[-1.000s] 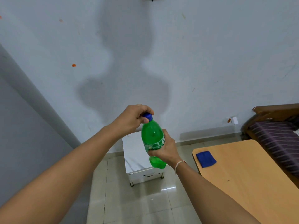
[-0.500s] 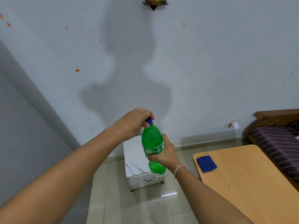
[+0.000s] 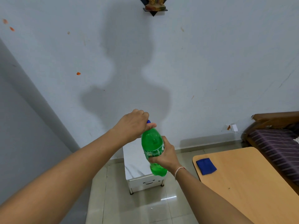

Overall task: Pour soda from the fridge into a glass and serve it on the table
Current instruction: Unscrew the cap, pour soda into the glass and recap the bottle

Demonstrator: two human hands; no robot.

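- Wooden table [image 3: 252, 188]: occupies the lower right of the frame; a folded blue cloth [image 3: 205, 166] lies near its far left corner. No glass is visible anywhere in view.
- White cabinet [image 3: 137, 165]: stands on the tiled floor at lower centre, directly behind the bottle.
- Green soda bottle [image 3: 152, 146]: held in mid-air at centre frame, roughly upright with a slight tilt, clear of the table. Judged a light, thin-walled plastic vessel that flexes under squeeze and may be slick if chilled; best held around the labelled waist.
- Right hand [image 3: 166, 156]: wrapped around the bottle's label band, supporting it.
- Left hand [image 3: 133, 125]: fingers curled over the blue cap [image 3: 148, 121], gripping it. Judged step: unscrewing; fizz-over is a risk.
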